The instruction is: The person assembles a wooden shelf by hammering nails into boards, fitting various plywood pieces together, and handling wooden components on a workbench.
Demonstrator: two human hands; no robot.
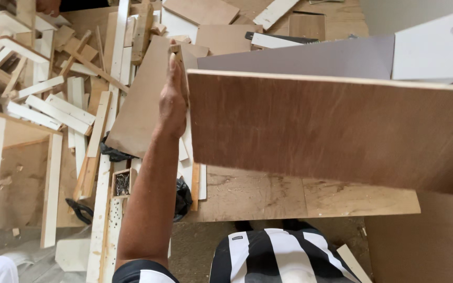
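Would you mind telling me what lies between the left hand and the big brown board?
Nothing: in the head view the left hand presses flat against the brown board's left end.

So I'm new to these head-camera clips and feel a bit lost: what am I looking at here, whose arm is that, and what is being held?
There is one picture, taken by a camera worn on a person's head and looking down, so the arm is the wearer's own. The left hand presses flat against the left end of a large brown plywood board, which is held up on its edge. The right hand is not clearly in view; only a bit of arm shows at the lower right corner. Below lies a plywood floor littered with white and bare wood offcuts, and a small box of nails. The striped cloth at the bottom is the wearer's clothing.
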